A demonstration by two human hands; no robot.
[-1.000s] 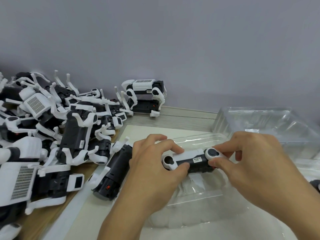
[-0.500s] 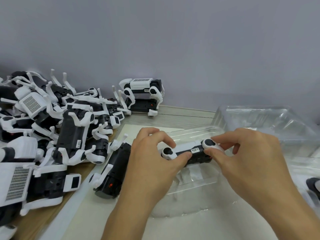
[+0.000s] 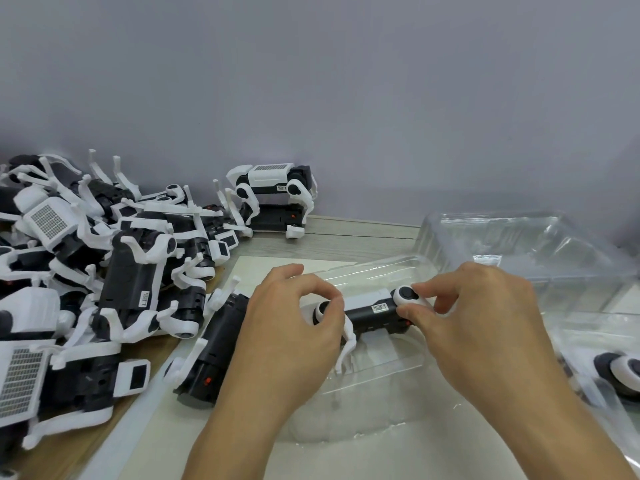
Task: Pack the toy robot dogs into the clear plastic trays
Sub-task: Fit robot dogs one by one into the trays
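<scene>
Left hand [image 3: 291, 327] and right hand [image 3: 481, 320], each with a pinching grip, hold opposite ends of a toy robot dog [image 3: 372, 311] lying on its side over the clear plastic tray [image 3: 381, 368]. Another dog [image 3: 214, 348] lies just left of the tray. Farther left, a heap of dogs [image 3: 104, 258] covers the surface [image 3: 346, 237]. A stack of empty trays [image 3: 519, 244] sits at rear right.

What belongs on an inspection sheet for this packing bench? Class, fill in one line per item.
Surface: wooden table with a pale mat.
Job's things: toy dog held over a clear tray; spare trays behind.
Clutter: heap of toy dogs at left; one black dog beside the tray.
Grips: left hand and right hand each pinch one end of the dog.
Cables: nothing seen.
Surroundings: plain grey wall.
</scene>
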